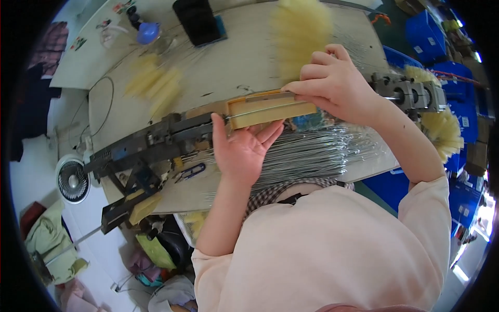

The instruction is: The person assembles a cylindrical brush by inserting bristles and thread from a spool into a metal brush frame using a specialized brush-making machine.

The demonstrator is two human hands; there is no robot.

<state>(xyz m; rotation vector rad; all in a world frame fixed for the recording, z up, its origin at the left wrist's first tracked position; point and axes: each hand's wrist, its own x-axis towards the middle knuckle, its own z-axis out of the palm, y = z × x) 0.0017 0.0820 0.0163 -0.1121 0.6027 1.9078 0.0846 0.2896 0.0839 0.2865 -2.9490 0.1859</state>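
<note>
A long, shallow yellow trough (244,124) lies in line with a dark metal fixture (176,130), and a thin metal wire (270,108) runs along it. My left hand (241,152) is turned palm up at the trough's near side. Its thumb is raised by the fixture's end and its fingers stretch under the trough. Over the trough's right end, my right hand (335,86) has its fingers pinched together at the far edge; whatever is between them is too small to make out. Many straight metal wires (306,156) lie in a bundle close to my body.
Yellow bristle bunches (301,36) (156,83) lie on the far side of the table (223,67). A dark phone-like slab (196,21) stands at the back. Metal clamp blocks (410,92) sit at right, near blue bins (426,36). A small fan (73,179) is at left.
</note>
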